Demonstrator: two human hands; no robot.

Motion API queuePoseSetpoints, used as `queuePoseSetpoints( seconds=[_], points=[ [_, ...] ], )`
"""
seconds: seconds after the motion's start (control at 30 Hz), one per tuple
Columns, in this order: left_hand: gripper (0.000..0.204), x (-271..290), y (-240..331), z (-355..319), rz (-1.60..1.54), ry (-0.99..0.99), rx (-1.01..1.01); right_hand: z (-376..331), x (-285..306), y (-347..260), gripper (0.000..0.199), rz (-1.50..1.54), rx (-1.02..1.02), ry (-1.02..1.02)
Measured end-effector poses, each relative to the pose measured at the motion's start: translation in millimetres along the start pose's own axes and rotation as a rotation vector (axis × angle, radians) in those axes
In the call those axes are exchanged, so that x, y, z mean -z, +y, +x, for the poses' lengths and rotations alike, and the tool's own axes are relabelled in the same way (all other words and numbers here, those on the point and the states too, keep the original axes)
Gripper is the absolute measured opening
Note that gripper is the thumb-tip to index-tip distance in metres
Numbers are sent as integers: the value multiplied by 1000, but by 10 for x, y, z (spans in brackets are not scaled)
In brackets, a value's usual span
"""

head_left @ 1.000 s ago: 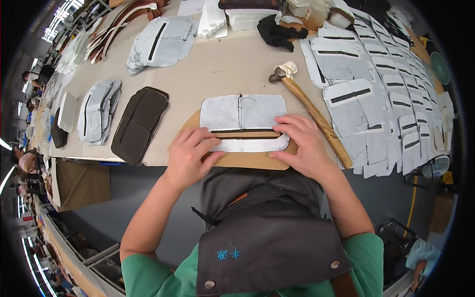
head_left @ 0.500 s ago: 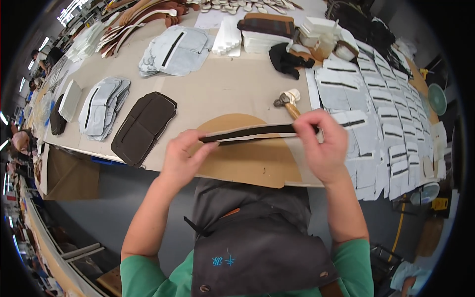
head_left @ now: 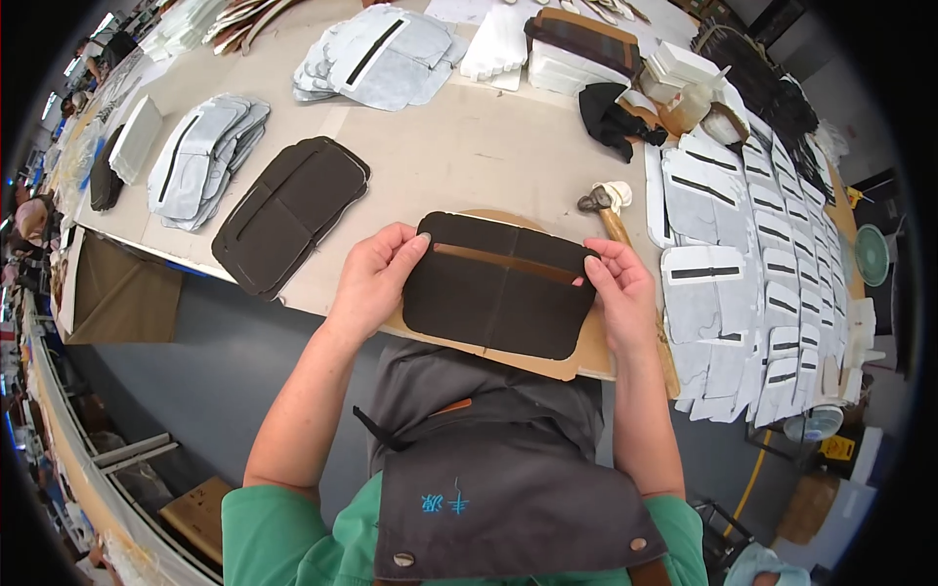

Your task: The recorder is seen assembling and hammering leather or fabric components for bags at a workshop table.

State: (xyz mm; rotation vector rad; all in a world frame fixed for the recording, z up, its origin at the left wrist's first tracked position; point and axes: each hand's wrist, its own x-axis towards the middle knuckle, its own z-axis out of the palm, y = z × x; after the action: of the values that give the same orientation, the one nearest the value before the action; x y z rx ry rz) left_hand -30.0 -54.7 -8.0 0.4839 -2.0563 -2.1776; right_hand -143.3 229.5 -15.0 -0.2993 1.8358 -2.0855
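A dark brown panel with rounded corners and a long slot [head_left: 493,303] is stretched between my two hands over the near table edge. My left hand [head_left: 376,278] pinches its upper left corner, thumb on top. At its upper right corner, my right hand [head_left: 623,293] pinches it the same way. Tan board [head_left: 557,367] shows beneath the panel and through the slot. A hammer with a wooden handle [head_left: 614,223] lies just beyond my right hand. Left of my left hand rests a stack of similar dark brown panels [head_left: 288,215].
Grey-white panels with dark slots lie in a stack [head_left: 207,161] at the left and another [head_left: 376,59] farther back. Overlapping rows of such panels [head_left: 708,269] cover the right side. White blocks [head_left: 567,70], a black cloth [head_left: 611,117] and a jar [head_left: 689,109] stand at the back.
The panel was seen nearly edge-on and bent; now it faces up, flattened, with its slot showing. My hands have turned it and my right hand has come lower. The view has shifted.
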Motion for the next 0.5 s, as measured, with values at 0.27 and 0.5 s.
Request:
queuePoseSetpoints(
  seconds=[0.27,0.5],
  points=[
    [24,64,-56,-33,42,6,-17,-22,-20,110,23,13,76,43],
    [31,-5,62,-60,-121,-30,94,-45,42,144,18,43,103,79]
  ],
)
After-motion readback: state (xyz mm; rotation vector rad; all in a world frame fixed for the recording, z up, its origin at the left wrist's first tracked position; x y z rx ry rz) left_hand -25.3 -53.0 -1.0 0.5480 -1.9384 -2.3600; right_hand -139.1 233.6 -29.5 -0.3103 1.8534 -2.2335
